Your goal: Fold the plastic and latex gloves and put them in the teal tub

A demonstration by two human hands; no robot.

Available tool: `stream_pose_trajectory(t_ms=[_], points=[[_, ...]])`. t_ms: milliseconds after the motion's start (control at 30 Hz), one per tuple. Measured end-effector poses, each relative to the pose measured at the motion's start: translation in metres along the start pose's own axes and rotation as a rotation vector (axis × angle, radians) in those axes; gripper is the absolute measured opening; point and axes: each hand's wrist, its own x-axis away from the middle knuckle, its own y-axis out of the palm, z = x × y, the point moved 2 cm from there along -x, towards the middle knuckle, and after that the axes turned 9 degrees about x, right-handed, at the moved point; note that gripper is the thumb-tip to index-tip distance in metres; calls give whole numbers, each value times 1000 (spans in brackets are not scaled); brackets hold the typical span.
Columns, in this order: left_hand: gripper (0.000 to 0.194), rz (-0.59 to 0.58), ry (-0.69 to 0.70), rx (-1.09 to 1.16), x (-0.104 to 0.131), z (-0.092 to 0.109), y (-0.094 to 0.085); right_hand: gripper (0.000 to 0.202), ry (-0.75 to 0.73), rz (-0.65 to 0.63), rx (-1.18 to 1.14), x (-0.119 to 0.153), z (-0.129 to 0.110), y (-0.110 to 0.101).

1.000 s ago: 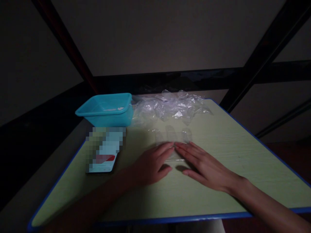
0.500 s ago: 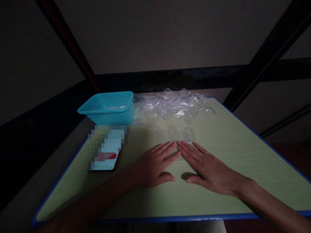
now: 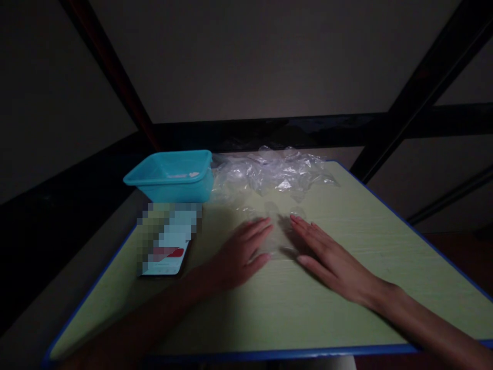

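Observation:
A clear disposable plastic glove (image 3: pixel 281 240) lies flat on the table, its rounded finger ends pointing away from me. Over its left side is my left hand (image 3: pixel 242 254), fingers stretched out and thumb apart. On the other side, my right hand (image 3: pixel 334 261) is also open with long straight fingers, and its shadow falls beside it on the plastic. Both hands cover parts of the glove, and neither grips anything. Whether the fingertips touch the film, I cannot tell. Beyond them is a crumpled heap of similar clear plastic (image 3: pixel 269 172).
A turquoise plastic basket (image 3: pixel 175 192) with small whitish bits inside stands at the back left. In front of it lies a phone (image 3: pixel 169 257) with its screen lit and partly blurred. The light wooden table (image 3: pixel 370 216) has a blue edge and meets a wall.
My hands have moved apart from their near-touching position, the left going left and the right lifting a little. More of the glove shows between them. The view has tilted slightly.

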Motion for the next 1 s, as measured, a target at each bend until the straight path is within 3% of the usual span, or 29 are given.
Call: stream_pose_trajectory(t_ms=[67,133,267,500,1000], points=[[43,153,-62,-18,-6,-8,0,59,30,-27,22,-13,2,-1],[43,194,-116,-72,-13,-14,3,59,9,-72,62,-27,3,1],[50,95,-182,-197,-19,-17,8,63,-58,-111,127,-46,6,10],[59,-13,-241,-316,-18,-10,8,72,-79,-88,87,-44,6,21],[61,-70,-247,-376,-18,-14,10,81,-54,-163,85,-44,7,22]])
